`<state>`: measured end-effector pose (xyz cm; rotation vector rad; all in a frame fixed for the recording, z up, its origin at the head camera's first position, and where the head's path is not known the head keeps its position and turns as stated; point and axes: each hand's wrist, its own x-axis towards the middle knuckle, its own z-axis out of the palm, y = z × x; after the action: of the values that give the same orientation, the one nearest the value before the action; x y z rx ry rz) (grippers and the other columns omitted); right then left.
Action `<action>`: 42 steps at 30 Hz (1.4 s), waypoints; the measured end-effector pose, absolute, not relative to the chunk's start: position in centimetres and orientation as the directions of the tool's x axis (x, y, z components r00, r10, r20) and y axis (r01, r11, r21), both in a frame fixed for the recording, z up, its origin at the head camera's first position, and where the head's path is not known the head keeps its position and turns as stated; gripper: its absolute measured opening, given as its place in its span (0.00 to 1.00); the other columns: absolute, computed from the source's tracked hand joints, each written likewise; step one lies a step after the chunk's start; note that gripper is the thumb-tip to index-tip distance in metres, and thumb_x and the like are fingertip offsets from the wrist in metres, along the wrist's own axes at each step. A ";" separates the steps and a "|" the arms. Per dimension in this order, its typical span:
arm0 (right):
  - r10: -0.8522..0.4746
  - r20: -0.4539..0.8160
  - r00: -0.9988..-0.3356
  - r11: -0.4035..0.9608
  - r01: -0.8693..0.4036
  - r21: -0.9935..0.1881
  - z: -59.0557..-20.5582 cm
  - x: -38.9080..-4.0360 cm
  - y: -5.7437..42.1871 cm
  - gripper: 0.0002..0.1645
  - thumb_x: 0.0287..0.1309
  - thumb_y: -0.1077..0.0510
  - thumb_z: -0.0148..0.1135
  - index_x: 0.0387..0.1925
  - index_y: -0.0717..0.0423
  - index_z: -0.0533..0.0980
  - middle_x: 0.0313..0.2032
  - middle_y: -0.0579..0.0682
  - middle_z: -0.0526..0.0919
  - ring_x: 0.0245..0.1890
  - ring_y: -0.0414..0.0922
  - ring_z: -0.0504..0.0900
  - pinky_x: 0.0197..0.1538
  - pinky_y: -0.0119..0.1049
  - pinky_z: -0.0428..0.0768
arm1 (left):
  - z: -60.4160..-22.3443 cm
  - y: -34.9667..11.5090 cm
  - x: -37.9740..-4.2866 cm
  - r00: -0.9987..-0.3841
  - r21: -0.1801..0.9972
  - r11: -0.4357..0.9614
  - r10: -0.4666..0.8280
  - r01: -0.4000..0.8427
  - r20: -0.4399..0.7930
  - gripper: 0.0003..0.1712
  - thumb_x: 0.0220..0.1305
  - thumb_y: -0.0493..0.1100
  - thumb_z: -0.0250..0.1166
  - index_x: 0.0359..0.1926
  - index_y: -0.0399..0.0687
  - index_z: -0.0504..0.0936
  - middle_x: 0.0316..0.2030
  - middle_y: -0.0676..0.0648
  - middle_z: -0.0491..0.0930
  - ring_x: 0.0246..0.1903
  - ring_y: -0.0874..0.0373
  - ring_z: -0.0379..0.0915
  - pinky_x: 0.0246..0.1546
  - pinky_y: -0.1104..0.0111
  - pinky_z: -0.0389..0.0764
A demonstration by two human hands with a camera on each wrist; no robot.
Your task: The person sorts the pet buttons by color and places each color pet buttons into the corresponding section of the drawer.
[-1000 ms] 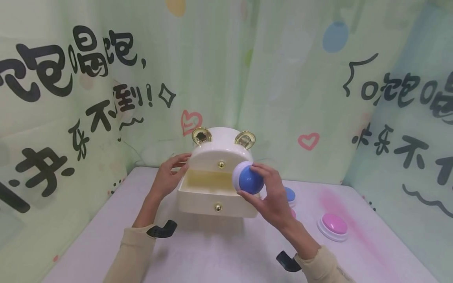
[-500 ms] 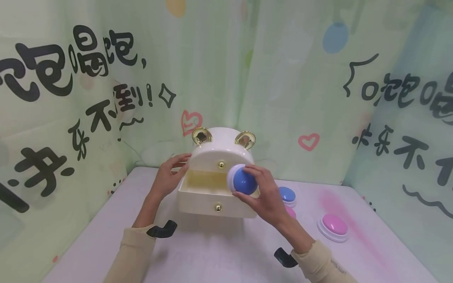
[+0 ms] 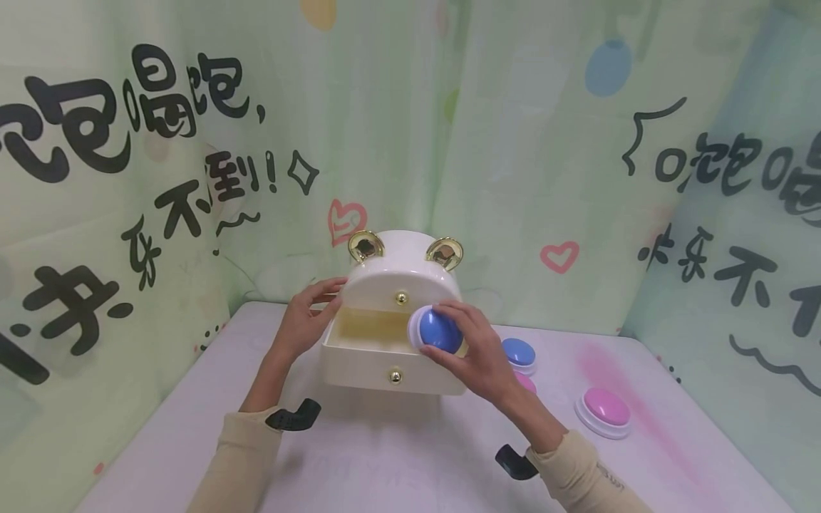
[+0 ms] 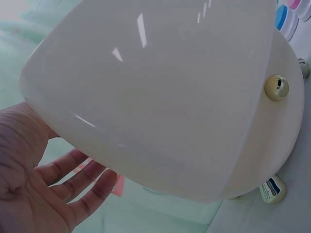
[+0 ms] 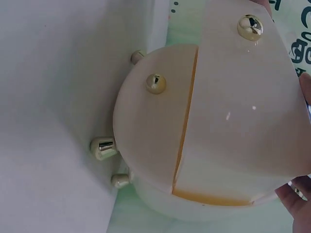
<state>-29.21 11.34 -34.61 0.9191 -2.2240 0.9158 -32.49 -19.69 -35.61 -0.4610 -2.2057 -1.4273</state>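
A white storage box [image 3: 410, 249] with gold-rimmed ears stands at the middle of the table. Its lower drawer [image 3: 359, 372], with a gold knob, is pulled out toward me. My left hand [image 3: 308, 320] rests on the box's left side, fingers loosely extended; in the left wrist view those fingers [image 4: 90, 177] lie along the edge of the white shell [image 4: 146, 97]. Thumb and fingers of my right hand [image 3: 486, 360] pinch a push button [image 3: 441, 332] with a blue dome and white base, over the drawer's right part. The right wrist view shows the drawer front [image 5: 238, 116].
On the table [image 3: 359, 463], right of the box, sit another blue push button [image 3: 519, 351] and a pink one [image 3: 526, 382] partly behind my right hand. Farther right is a second pink push button [image 3: 606, 407]. A printed curtain [image 3: 500, 178] hangs behind.
My right hand has moved left and slightly down with the blue push button, bringing it over the drawer's right side. My left hand stays where it was.
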 end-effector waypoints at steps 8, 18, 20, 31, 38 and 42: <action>-0.395 0.705 -0.589 0.521 -0.775 -0.356 -35.0 -29.4 11.3 0.24 0.57 0.58 0.77 0.54 0.56 0.80 0.52 0.54 0.82 0.54 0.53 0.81 0.52 0.51 0.85 | -35.6 -19.7 -32.4 -0.841 0.763 0.408 0.020 0.501 0.541 0.21 0.74 0.38 0.62 0.66 0.45 0.79 0.61 0.40 0.80 0.58 0.42 0.79 0.51 0.44 0.82; -0.372 0.755 -0.540 0.524 -0.794 -0.309 -35.3 -29.2 11.1 0.16 0.57 0.63 0.74 0.47 0.58 0.81 0.42 0.53 0.86 0.43 0.49 0.85 0.41 0.41 0.86 | -35.6 -19.7 -32.4 -0.835 0.758 0.406 0.023 0.510 0.549 0.22 0.73 0.37 0.62 0.66 0.44 0.78 0.61 0.39 0.80 0.57 0.41 0.79 0.50 0.44 0.82; -0.367 0.755 -0.544 0.523 -0.791 -0.316 -35.3 -29.2 11.1 0.16 0.57 0.63 0.74 0.47 0.59 0.81 0.42 0.53 0.86 0.43 0.49 0.85 0.41 0.41 0.87 | -35.6 -19.7 -32.4 -0.836 0.759 0.405 0.022 0.509 0.549 0.22 0.73 0.37 0.62 0.66 0.45 0.79 0.61 0.39 0.80 0.57 0.41 0.79 0.50 0.45 0.82; -0.335 0.779 -0.530 0.521 -0.793 -0.316 -35.5 -29.4 11.3 0.20 0.55 0.61 0.77 0.48 0.63 0.80 0.43 0.58 0.86 0.43 0.51 0.84 0.38 0.41 0.86 | -35.6 -19.7 -32.4 -0.839 0.766 0.398 0.020 0.505 0.543 0.21 0.74 0.38 0.62 0.66 0.46 0.79 0.60 0.39 0.81 0.58 0.42 0.79 0.51 0.44 0.82; -0.286 0.816 -0.502 0.525 -0.794 -0.305 -35.5 -29.6 11.8 0.23 0.52 0.61 0.78 0.49 0.65 0.81 0.44 0.59 0.86 0.43 0.53 0.84 0.37 0.40 0.85 | -35.5 -19.7 -32.4 -0.843 0.768 0.402 0.021 0.499 0.537 0.21 0.74 0.38 0.62 0.66 0.46 0.79 0.59 0.38 0.80 0.58 0.42 0.78 0.51 0.44 0.81; -0.271 0.812 -0.517 0.542 -0.779 -0.316 -35.5 -29.5 12.1 0.26 0.51 0.59 0.79 0.50 0.64 0.80 0.46 0.58 0.86 0.45 0.50 0.83 0.39 0.41 0.85 | -35.5 -19.7 -32.4 -0.846 0.773 0.397 0.018 0.495 0.533 0.21 0.74 0.38 0.62 0.66 0.46 0.79 0.59 0.38 0.80 0.58 0.42 0.78 0.52 0.44 0.81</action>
<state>-29.46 12.12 -35.49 0.8459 -2.0538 0.8949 -32.40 -19.72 -35.46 -0.4397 -2.2163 -1.4478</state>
